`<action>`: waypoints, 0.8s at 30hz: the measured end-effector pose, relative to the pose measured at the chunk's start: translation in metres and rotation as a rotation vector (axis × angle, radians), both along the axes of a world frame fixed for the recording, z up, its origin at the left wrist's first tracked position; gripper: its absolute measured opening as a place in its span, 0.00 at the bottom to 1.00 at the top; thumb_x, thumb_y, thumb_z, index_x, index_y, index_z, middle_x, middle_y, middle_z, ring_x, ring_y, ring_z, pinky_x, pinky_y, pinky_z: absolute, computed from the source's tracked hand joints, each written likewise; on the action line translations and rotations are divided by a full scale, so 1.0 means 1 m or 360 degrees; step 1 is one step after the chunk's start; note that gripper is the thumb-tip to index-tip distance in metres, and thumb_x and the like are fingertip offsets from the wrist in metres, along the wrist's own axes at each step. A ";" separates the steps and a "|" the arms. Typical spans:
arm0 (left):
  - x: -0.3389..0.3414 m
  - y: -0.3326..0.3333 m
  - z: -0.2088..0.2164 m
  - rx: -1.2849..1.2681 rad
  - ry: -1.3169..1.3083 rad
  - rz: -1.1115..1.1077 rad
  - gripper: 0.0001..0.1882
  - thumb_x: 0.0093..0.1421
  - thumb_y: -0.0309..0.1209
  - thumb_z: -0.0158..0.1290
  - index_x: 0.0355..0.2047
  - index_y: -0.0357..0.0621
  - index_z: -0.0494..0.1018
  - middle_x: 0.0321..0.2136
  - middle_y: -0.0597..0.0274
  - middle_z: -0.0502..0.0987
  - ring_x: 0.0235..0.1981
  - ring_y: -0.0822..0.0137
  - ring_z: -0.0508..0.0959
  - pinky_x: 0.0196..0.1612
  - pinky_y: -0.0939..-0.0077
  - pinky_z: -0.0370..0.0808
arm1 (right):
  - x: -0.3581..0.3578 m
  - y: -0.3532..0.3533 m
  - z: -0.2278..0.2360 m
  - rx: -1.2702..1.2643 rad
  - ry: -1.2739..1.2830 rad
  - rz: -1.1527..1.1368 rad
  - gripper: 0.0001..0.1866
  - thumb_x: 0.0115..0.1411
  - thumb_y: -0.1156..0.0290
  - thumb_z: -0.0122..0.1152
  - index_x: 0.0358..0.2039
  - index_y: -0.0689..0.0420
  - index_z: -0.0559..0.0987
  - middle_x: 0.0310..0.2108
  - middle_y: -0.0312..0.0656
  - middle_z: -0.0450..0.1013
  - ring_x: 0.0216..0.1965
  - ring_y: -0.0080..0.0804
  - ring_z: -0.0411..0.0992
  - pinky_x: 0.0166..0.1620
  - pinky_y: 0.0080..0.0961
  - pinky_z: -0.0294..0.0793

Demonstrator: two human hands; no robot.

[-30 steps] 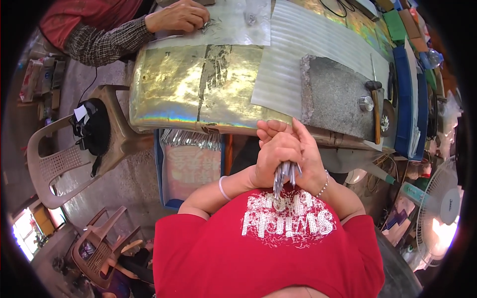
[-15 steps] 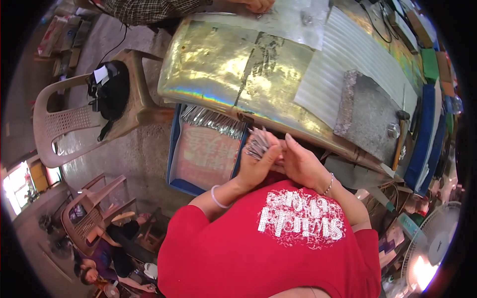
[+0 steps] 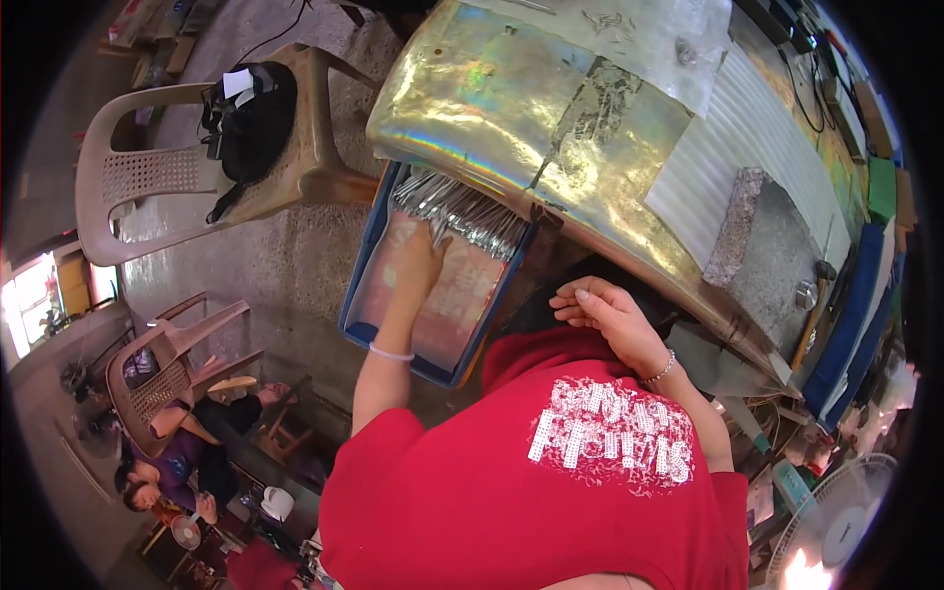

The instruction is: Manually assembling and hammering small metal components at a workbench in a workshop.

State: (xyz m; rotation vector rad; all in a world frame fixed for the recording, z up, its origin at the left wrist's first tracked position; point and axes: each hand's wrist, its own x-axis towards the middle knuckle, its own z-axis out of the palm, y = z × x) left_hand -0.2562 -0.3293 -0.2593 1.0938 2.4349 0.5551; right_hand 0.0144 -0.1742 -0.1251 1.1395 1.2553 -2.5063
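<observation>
My left hand reaches into a shallow blue box at the table's near edge. Its fingers close on some thin silver rods, which lie side by side in a row across the box's far end. How many are in my grasp is hidden. A reddish printed sheet covers the box floor nearer to me. Over my lap, to the right of the box, my right hand hangs loosely bent, with its fingers slightly apart and nothing visible in them.
A table with a shiny, gold-toned cover stands ahead. On its right lie white foam sheeting, a grey stone slab and a hammer. A plastic chair holding a black bag is at left; a fan stands lower right.
My hands were together, with a bundle of thin silver rods in the left. The left has moved left into the box, onto the row of rods; the right stays apart over my lap.
</observation>
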 end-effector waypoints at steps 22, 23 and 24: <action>-0.108 0.051 -0.048 -0.0283 0.0686 -0.0601 0.08 0.56 0.29 0.42 0.31 0.44 0.70 0.23 0.50 0.77 0.26 0.50 0.78 0.25 0.57 0.73 | -0.007 -0.017 -0.006 0.0368 0.0134 0.0085 0.13 0.63 0.72 0.47 0.44 0.65 0.70 0.39 0.43 0.72 0.39 0.26 0.71 0.44 0.21 0.70; -0.108 0.051 -0.048 -0.0316 0.0776 -0.0628 0.08 0.55 0.29 0.42 0.31 0.44 0.71 0.22 0.51 0.77 0.25 0.52 0.78 0.23 0.58 0.73 | -0.008 -0.017 -0.006 0.0366 0.0133 0.0084 0.13 0.63 0.72 0.47 0.44 0.65 0.70 0.39 0.43 0.72 0.39 0.26 0.71 0.44 0.21 0.70; -0.106 0.052 -0.048 -0.0317 0.0774 -0.0631 0.08 0.55 0.29 0.42 0.31 0.44 0.71 0.22 0.51 0.77 0.25 0.52 0.78 0.23 0.58 0.73 | -0.008 -0.017 -0.007 0.0366 0.0125 0.0100 0.13 0.63 0.72 0.47 0.45 0.66 0.70 0.39 0.44 0.72 0.39 0.26 0.71 0.44 0.21 0.70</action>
